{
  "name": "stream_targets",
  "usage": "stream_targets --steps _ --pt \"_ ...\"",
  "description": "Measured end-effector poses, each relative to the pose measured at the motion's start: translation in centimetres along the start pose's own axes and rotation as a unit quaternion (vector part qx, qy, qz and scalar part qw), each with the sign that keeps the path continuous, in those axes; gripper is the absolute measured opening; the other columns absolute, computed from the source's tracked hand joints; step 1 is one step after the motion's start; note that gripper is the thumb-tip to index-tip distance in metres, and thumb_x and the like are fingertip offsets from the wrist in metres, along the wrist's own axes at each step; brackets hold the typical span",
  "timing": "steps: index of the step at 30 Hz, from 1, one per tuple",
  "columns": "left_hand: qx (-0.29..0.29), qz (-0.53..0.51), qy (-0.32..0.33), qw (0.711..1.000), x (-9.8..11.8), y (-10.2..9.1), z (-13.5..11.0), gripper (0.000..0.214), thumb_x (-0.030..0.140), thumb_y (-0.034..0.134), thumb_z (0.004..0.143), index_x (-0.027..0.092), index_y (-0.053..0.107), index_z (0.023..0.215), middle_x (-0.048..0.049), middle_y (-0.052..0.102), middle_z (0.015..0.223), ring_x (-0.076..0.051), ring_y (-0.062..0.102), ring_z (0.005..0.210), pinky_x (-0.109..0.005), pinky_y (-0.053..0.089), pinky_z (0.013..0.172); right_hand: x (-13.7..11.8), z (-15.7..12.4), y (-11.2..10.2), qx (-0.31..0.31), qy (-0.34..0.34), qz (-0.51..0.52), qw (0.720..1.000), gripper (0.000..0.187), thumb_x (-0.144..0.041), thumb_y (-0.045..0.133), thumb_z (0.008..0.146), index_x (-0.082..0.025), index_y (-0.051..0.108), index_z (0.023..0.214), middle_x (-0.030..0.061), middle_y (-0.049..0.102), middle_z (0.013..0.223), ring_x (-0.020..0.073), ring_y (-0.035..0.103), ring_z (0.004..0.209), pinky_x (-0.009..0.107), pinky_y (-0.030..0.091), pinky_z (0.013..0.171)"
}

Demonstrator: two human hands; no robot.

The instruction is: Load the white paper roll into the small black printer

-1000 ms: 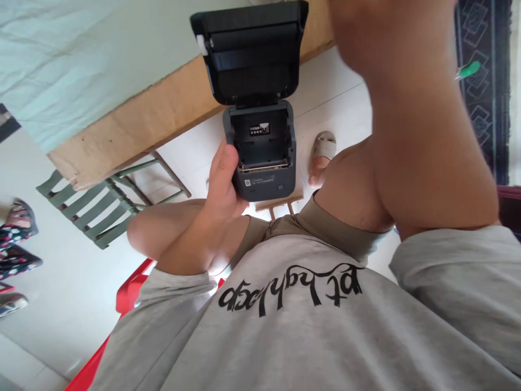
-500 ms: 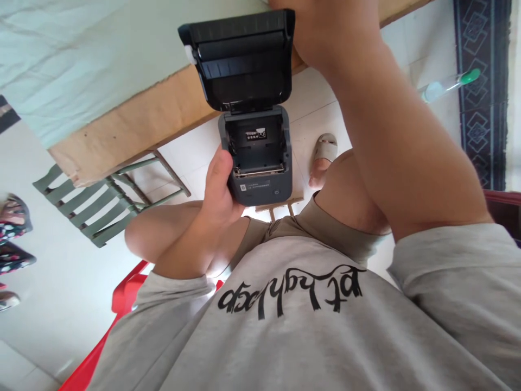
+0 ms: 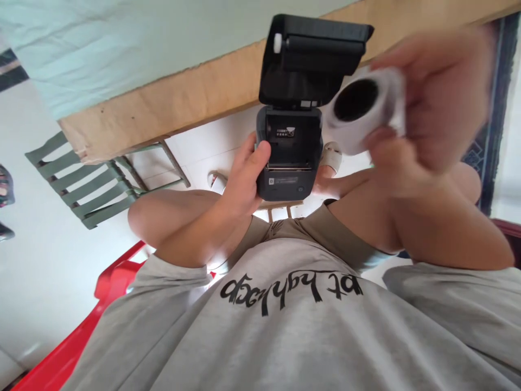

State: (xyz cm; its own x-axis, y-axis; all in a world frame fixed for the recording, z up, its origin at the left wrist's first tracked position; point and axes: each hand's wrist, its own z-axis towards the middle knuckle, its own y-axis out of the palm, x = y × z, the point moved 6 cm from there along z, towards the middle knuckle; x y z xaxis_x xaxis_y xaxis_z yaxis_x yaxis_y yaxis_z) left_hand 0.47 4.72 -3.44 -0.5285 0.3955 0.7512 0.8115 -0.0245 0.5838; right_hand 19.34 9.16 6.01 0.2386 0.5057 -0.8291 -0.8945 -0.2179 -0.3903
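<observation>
White roll pinched in the right hand, the left hand clasps the printer low, leaving its hollow exposed.

PRINTER: sits in left hand, beyond lap | LID: stands raised at printer's far side, before table | ROLL: sits in right hand, just right of printer | STOOL: stands left of printer, near table corner | CHAIR: stands nearer, left of lap

Black script on your shirt sits upside down, unreadable; your printer shows a power symbol; its labels too small.
</observation>
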Motion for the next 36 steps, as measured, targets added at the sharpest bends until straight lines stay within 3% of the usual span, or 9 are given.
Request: stream_targets --steps 4,10,14,17,19,22,26,29,36 --pt "0.003 0.013 0.011 1.0 -0.3 0.4 0.2 0.05 0.066 0.089 0.094 0.026 0.07 0.117 -0.0049 0.079 0.107 -0.03 0.08 0.117 -0.038 0.069 0.084 -2.1 -0.6 2.2 -0.035 -0.133 -0.167 0.976 0.054 -0.027 0.051 0.092 -0.025 0.047 0.145 0.0041 0.068 0.119 0.0113 0.066 0.095 0.027 0.051 0.079" --pt "0.001 -0.003 0.017 1.0 -0.3 0.8 0.9 0.054 0.066 0.092 0.091 0.023 0.071 0.116 -0.0063 0.078 0.102 -0.035 0.074 0.129 -0.043 0.068 0.094 -0.9 -0.5 1.9 -0.069 -0.098 -0.346 0.931 0.041 -0.027 0.052 0.092 -0.027 0.047 0.132 0.0022 0.072 0.106 0.0163 0.065 0.086 0.037 0.044 0.08" --pt "0.007 0.007 0.0 1.0 -0.3 0.9 0.9 0.056 0.068 0.094 0.087 0.025 0.071 0.115 -0.004 0.076 0.098 -0.027 0.077 0.099 -0.039 0.063 0.078 0.2 -0.8 1.4 -0.054 -0.094 -0.336 0.936 0.038 -0.033 0.064 0.087 -0.028 0.053 0.123 0.0006 0.076 0.111 0.0186 0.063 0.086 0.041 0.045 0.081" --pt "0.026 0.004 0.0 1.0 -0.2 0.8 0.7 0.048 0.063 0.097 0.087 0.026 0.075 0.11 -0.0025 0.074 0.098 -0.021 0.071 0.083 -0.036 0.059 0.072 1.0 -1.1 2.0 -0.101 -0.08 -0.345 0.93 0.028 -0.029 0.066 0.086 -0.026 0.063 0.113 -0.0012 0.078 0.116 0.0199 0.064 0.094 0.041 0.042 0.083" --pt "0.026 0.009 0.007 1.0 -0.1 0.8 0.6 0.046 0.062 0.095 0.089 0.026 0.076 0.11 -0.0026 0.074 0.099 -0.021 0.07 0.087 -0.036 0.057 0.075 1.2 -1.2 2.6 -0.119 -0.068 -0.367 0.92 0.016 -0.03 0.062 0.093 -0.026 0.069 0.106 -0.0025 0.078 0.124 0.0204 0.065 0.103 0.04 0.041 0.084" --pt "0.015 0.02 0.011 1.0 0.1 0.9 0.5 0.044 0.06 0.091 0.093 0.025 0.074 0.113 -0.0035 0.072 0.101 -0.026 0.073 0.104 -0.037 0.056 0.083 0.3 -1.0 3.2 -0.08 -0.096 -0.39 0.912 0.02 -0.035 0.056 0.103 -0.025 0.073 0.099 -0.0032 0.077 0.123 0.0186 0.063 0.104 0.039 0.043 0.084" --pt "0.023 -0.017 -0.051 0.998 -0.5 0.8 0.6 0.05 0.065 0.09 0.088 0.027 0.069 0.112 -0.004 0.077 0.113 -0.029 0.075 0.12 -0.039 0.062 0.093 -1.1 -0.8 3.2 0.001 -0.151 -0.338 0.929 0.009 -0.03 0.063 0.1 -0.024 0.068 0.096 -0.0031 0.075 0.104 0.0154 0.059 0.094 0.037 0.042 0.078" --pt "0.011 -0.047 -0.05 0.998 -0.4 0.8 0.6 0.045 0.062 0.09 0.088 0.027 0.071 0.109 -0.0052 0.077 0.116 -0.032 0.071 0.133 -0.042 0.062 0.103 -1.8 -0.8 3.3 0.016 -0.177 -0.291 0.94 0.006 -0.027 0.066 0.098 -0.023 0.064 0.095 -0.0032 0.074 0.101 0.015 0.058 0.094 0.038 0.038 0.078" --pt "0.028 -0.017 -0.018 0.999 0.9 0.9 0.2 0.036 0.031 0.101 0.08 0.023 0.075 0.104 -0.0008 0.078 0.097 -0.019 0.074 0.088 -0.032 0.063 0.081 -2.8 -1.0 4.0 -0.073 -0.209 -0.248 0.943 0.02 -0.039 0.062 0.107 -0.022 0.067 0.099 -0.0032 0.074 0.103 0.016 0.065 0.103 0.04 0.04 0.086"
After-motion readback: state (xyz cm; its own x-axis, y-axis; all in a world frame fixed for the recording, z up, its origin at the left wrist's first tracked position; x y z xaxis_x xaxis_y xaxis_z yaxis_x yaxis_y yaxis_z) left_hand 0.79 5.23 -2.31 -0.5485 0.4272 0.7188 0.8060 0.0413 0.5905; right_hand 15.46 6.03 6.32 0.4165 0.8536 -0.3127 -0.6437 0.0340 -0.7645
